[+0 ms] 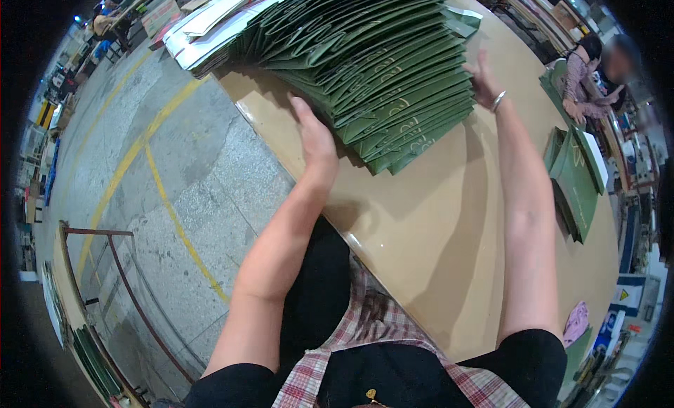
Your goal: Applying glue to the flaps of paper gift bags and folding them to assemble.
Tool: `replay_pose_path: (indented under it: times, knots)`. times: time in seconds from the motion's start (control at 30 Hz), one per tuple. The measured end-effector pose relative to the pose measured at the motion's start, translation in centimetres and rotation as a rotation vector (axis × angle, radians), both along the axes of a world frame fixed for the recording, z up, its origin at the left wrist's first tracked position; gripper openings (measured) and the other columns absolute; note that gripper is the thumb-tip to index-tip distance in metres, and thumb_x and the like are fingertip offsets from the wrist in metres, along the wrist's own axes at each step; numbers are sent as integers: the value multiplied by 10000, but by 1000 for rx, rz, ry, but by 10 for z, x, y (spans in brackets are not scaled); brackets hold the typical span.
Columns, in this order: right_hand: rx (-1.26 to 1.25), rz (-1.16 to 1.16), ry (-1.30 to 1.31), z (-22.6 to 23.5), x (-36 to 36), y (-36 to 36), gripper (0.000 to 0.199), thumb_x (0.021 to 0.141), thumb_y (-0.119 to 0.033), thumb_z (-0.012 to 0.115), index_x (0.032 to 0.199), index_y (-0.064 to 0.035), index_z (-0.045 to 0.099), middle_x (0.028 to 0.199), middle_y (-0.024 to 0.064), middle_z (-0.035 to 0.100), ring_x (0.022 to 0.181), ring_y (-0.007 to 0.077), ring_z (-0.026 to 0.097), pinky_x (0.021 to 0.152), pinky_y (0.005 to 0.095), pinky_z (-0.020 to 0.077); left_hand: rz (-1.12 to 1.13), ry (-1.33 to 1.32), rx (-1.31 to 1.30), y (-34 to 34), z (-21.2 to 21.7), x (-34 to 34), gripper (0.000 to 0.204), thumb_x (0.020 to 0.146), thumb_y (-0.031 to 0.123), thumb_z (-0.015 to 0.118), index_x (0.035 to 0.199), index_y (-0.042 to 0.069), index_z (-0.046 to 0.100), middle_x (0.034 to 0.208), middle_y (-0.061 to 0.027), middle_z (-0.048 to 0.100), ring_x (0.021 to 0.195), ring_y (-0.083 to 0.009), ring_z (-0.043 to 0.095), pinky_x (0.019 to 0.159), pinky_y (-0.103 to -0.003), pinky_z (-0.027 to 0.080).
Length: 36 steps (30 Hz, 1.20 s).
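The stack of flat green paper bags (379, 64) lies on the tan table (435, 232), toward its far end, and fans out in overlapping layers from the upper left toward the lower right. Each bag is dark green with thin gold line work near its edge. The bags are folded flat, and their stepped edges form a ridged slope on the near side. At the far left end of the fan, white and pale sheets (210, 22) lie under and beside the green layers.

The left hand (316, 137) is open with the fingers extended and pressed flat against the near left edge of the stack. The right hand (484, 81) is open with the fingers spread and rests at the right edge of the stack; a silver bracelet (499, 100) sits on its wrist. Neither hand grips a bag.

A second, smaller pile of green bags (576, 183) lies at the right side of the table, well apart from the main stack. Another person (586, 74) sits beyond that pile. Grey floor with yellow lines (147, 169) runs along the left of the table
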State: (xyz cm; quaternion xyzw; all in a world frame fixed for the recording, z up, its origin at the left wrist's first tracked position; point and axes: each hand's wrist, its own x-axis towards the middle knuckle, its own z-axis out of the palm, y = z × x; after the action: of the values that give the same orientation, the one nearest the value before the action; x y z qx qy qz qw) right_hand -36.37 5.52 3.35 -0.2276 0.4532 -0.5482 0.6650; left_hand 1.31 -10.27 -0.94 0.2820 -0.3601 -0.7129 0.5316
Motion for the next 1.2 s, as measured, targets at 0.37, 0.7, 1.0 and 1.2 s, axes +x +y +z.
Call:
replay_pose_path:
  times: [0.37, 0.7, 1.0, 1.2]
  knots:
    - [103, -540, 451, 15, 113, 8, 991, 802, -841, 326, 1328, -25, 526, 1336, 157, 550, 1177, 283, 551, 998, 430, 429, -144, -53, 106, 31, 25, -7, 661, 997, 559, 263, 1405, 56, 398, 1405, -79, 477, 1214, -283, 477, 1075, -387, 343]
    - [-121, -1331, 1701, 12, 156, 120, 424, 833, -329, 644, 1160, -59, 627, 1163, 195, 624, 1130, 356, 555, 974, 440, 430, -32, -226, -196, 49, 42, 80, 562, 1009, 378, 373, 1436, 17, 312, 1414, -117, 397, 1317, -252, 363, 1111, -373, 266]
    - [1431, -1581, 1354, 6, 36, 518, 757, 738, -608, 680, 1163, 15, 616, 1270, 238, 565, 1171, 371, 532, 1002, 463, 401, -846, -646, -1404, 226, 4, 31, 605, 878, 230, 588, 1407, 32, 370, 1483, -234, 298, 1388, -402, 267, 1140, -480, 229]
    - [1000, -1154, 970, -28, -26, 486, 666, 673, -595, 735, 1083, -71, 704, 1173, 141, 663, 1113, 268, 616, 951, 362, 459, -836, -908, -1666, 238, -4, 21, 570, 872, 286, 607, 1370, 62, 442, 1471, -188, 338, 1378, -419, 264, 1137, -509, 224]
